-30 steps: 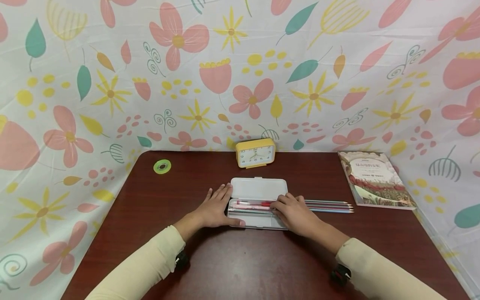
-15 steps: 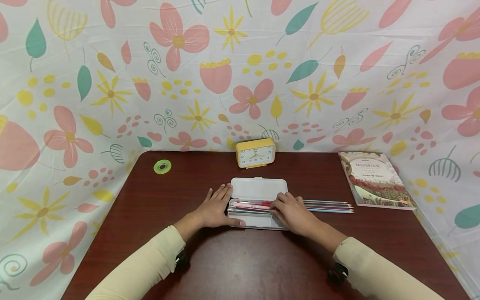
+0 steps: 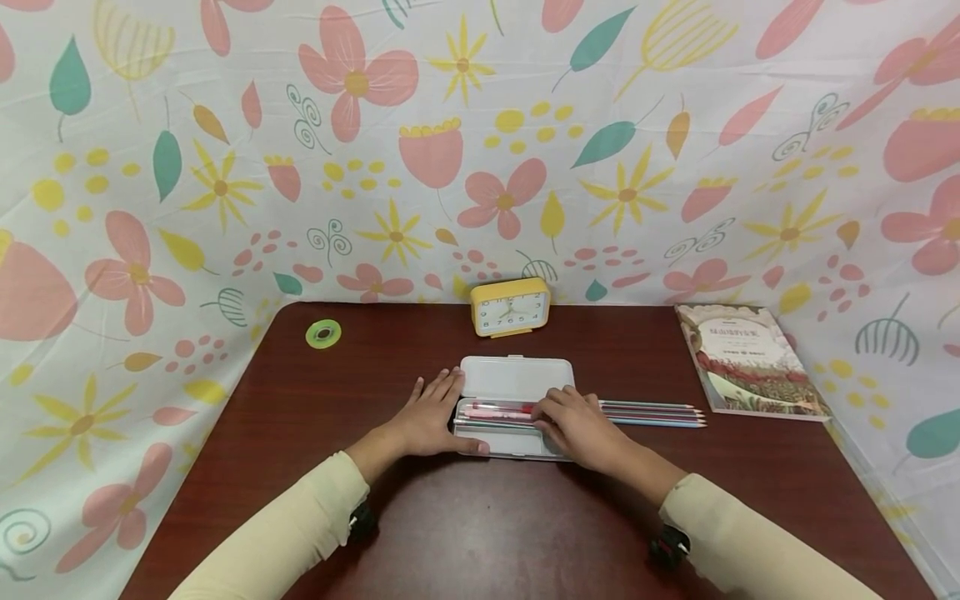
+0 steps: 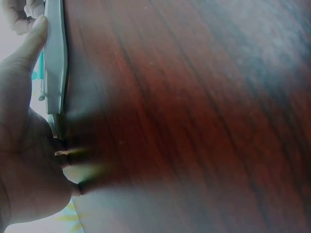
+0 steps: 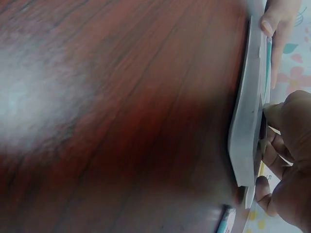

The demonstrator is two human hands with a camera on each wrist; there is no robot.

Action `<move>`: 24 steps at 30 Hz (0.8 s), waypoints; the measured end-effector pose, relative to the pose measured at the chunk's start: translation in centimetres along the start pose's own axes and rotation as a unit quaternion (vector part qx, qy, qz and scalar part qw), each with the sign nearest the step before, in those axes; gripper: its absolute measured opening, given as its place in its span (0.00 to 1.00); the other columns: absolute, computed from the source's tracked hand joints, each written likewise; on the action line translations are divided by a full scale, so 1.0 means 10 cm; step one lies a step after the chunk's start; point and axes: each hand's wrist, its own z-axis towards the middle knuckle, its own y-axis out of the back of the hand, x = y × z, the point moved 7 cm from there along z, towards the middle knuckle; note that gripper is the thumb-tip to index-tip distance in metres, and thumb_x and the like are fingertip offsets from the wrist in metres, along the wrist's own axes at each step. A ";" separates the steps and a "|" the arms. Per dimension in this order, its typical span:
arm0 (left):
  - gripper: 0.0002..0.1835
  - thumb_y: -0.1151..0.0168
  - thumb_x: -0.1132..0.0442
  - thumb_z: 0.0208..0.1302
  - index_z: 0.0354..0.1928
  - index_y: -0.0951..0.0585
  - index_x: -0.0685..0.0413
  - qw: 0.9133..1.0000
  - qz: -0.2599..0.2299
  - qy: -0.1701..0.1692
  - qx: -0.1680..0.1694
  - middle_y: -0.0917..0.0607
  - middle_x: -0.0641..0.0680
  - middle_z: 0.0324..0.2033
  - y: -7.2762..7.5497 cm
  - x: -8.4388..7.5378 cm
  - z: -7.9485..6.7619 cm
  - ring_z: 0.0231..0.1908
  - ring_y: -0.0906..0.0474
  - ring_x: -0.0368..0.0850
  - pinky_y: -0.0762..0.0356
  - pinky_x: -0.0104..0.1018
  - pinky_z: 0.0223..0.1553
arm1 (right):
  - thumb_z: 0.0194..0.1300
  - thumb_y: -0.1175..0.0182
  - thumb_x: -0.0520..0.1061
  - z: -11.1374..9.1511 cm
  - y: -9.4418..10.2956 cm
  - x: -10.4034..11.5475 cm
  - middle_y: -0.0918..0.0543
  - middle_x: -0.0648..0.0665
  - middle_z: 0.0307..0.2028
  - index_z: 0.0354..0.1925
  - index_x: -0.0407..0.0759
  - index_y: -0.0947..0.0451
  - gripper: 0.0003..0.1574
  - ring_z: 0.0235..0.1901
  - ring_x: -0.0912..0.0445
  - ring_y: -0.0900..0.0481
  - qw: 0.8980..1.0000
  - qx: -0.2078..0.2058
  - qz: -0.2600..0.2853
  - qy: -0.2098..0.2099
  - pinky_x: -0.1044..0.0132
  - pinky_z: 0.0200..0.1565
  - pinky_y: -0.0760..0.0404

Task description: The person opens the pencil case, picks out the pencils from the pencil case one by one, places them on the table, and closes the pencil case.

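"What's nearest to us?"

"Two cream sleeves [image 3: 281, 533], each with a black wrist device [image 3: 362, 522] at the cuff, reaching across a dark red wood-grain table [image 3: 487, 525]."

"And the white pencil case [image 3: 506, 443]?"

"Mid-table, between both hands, lengthwise left to right. The left hand [image 3: 429, 417] rests flat at its left end, fingers spread and straight, thumb on the near rim, clamped on nothing."

"The right hand [image 3: 577, 427]?"

"Fingers bent down into the right end, over the pens [image 3: 495, 413]. From here I cannot tell whether they are pinching one."

"Those pens, where exactly?"

"Pink, red and green, side by side in the far part of the tray; the white near compartment shows beside them. The lid [image 3: 517, 377] lies open on the far side."

"And to the right?"

"Coloured pencils [image 3: 652, 414], points facing right, their left ends hidden by the hand."

"Farther back?"

"A yellow-green disc [image 3: 324, 334] with a dark centre at left, a flower-covered paperback book [image 3: 753, 358] at right, a yellow alarm clock [image 3: 512, 308] between. Behind everything, a floral cloth [image 3: 502, 200]."
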 end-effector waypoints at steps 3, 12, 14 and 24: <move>0.74 0.34 0.18 0.63 0.91 0.59 0.55 1.000 0.003 -0.001 -0.001 0.57 0.58 0.91 0.00 0.01 0.00 0.91 0.63 0.57 0.64 0.67 0.88 | 0.77 0.30 0.43 0.04 0.01 0.06 0.12 0.50 0.45 0.51 0.49 0.12 0.07 0.42 0.54 0.24 1.000 -0.008 -0.015 0.009 0.56 0.40 0.33; 0.74 0.35 0.17 0.63 0.91 0.59 0.56 1.000 0.011 -0.005 0.001 0.56 0.59 0.91 -0.01 0.01 0.00 0.91 0.62 0.57 0.63 0.67 0.88 | 0.78 0.31 0.43 0.22 -0.08 0.22 0.11 0.46 0.48 0.53 0.46 0.16 0.09 0.45 0.50 0.21 0.999 0.008 -0.032 0.005 0.51 0.42 0.28; 0.74 0.36 0.16 0.62 0.91 0.59 0.56 1.000 0.011 -0.007 0.002 0.56 0.59 0.91 -0.01 0.01 0.01 0.91 0.63 0.57 0.63 0.67 0.88 | 0.78 0.31 0.44 0.27 -0.09 0.26 0.11 0.47 0.47 0.52 0.47 0.16 0.08 0.45 0.51 0.21 0.999 0.009 -0.040 0.012 0.50 0.42 0.27; 0.76 0.37 0.14 0.60 0.91 0.59 0.56 1.000 -0.002 -0.010 0.000 0.56 0.58 0.91 -0.01 0.03 0.02 0.91 0.63 0.58 0.65 0.68 0.88 | 0.80 0.32 0.50 0.50 -0.17 0.44 0.13 0.49 0.45 0.50 0.50 0.13 0.07 0.45 0.51 0.22 0.996 0.040 -0.076 0.038 0.47 0.45 0.25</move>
